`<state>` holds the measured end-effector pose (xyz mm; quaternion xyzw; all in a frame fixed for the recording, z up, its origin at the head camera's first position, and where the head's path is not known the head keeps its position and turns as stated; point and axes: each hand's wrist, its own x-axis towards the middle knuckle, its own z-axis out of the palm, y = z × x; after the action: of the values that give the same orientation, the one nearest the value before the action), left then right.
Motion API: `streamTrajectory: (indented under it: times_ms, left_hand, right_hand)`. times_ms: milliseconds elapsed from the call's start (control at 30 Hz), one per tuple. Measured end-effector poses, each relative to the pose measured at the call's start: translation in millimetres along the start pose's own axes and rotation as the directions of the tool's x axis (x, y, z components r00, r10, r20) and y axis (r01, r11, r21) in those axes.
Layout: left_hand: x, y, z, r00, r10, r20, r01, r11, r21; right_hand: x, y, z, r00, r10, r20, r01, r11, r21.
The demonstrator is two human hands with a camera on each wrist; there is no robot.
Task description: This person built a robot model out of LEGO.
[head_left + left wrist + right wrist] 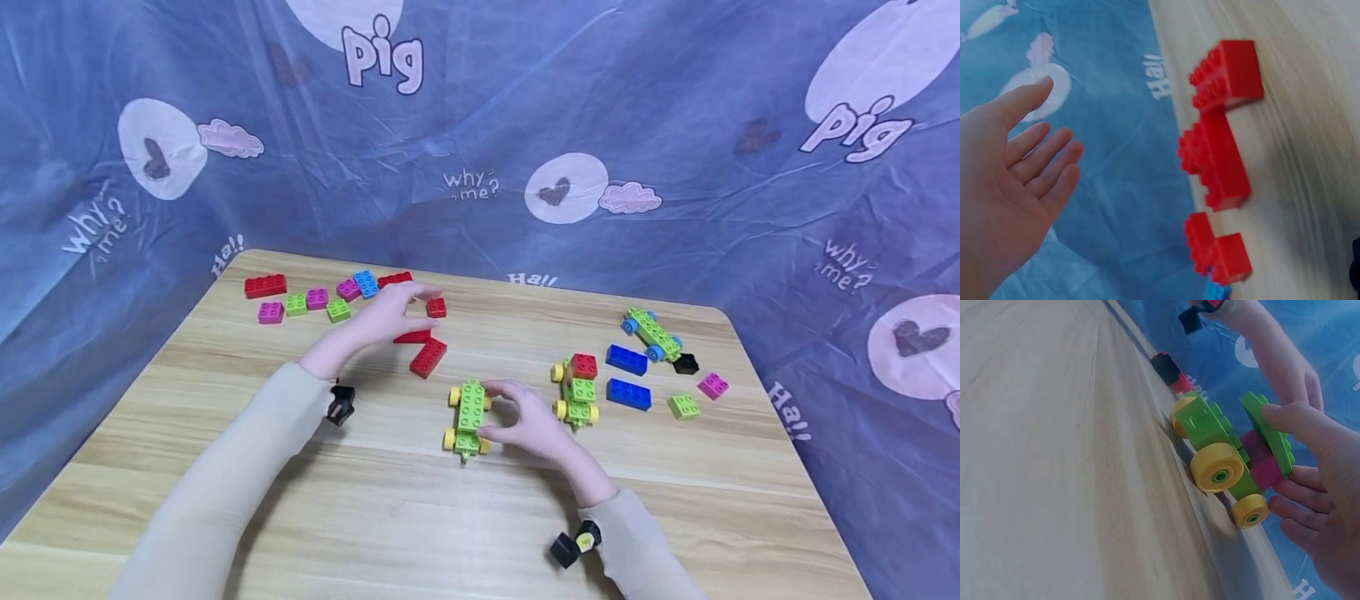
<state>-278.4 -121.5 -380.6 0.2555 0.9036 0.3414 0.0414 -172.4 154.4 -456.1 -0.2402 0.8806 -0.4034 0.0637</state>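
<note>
My left hand (386, 317) is raised over the red bricks at the back of the table, thumb and fingers apart. Its palm is bare in the left wrist view, with a small red brick (437, 307) just past the fingertips in the head view. My right hand (528, 421) pinches a long lime-green brick (472, 406) between thumb and fingers. In the right wrist view this brick sits on a magenta brick (1264, 470), on top of a green toy car base with yellow wheels (1217, 467). The car stands upright on the table.
To the right stands a second yellow-wheeled car (579, 392) carrying a red brick. Beyond it are two blue bricks (628, 394) and a blue-wheeled green base (651, 335). Several red, magenta, green and blue bricks lie back left, including a red brick (266, 286). A printed blue cloth (480, 125) hangs behind.
</note>
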Motion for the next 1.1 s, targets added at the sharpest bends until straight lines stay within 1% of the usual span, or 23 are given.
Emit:
streamTrajectory:
  times_ms: [167, 267, 467, 600, 800, 933, 1100]
  left_hand:
    - [13.6, -14.1, 1.5, 0.998, -0.058, -0.01, 0.058, 0.998, -0.006]
    - [21.0, -22.0, 3.7, 0.996, -0.085, -0.016, 0.085, 0.996, 0.009]
    - [36.9, -34.8, 8.3, 0.993, -0.11, -0.044, 0.109, 0.994, -0.014]
    - [47.2, -43.3, 13.5, 0.99, -0.131, -0.048, 0.129, 0.991, -0.04]
    - [58.2, -50.3, 19.2, 0.986, -0.166, -0.017, 0.164, 0.985, -0.056]
    - [65.2, -54.4, 22.5, 0.981, -0.19, 0.027, 0.192, 0.979, -0.07]
    - [70.6, -56.9, 24.1, 0.977, -0.194, 0.086, 0.201, 0.976, -0.082]
  right_hand:
    - [0, -1, 0, 1.0, 0.005, -0.001, -0.005, 1.0, -0.003]
    - [-1, -1, 0, 1.0, 0.013, -0.001, -0.013, 1.0, -0.003]
    - [0, 1, 0, 1.0, 0.005, -0.002, -0.005, 1.0, -0.003]
    - [0, 2, 0, 1.0, -0.007, -0.004, 0.007, 1.0, -0.001]
    - [0, 0, -1, 1.0, -0.015, 0.003, 0.015, 1.0, 0.009]
    - [0, 0, -1, 1.0, -0.009, 0.006, 0.009, 1.0, 0.011]
    - [0, 0, -2, 1.0, -0.008, 0.012, 0.008, 1.0, 0.012]
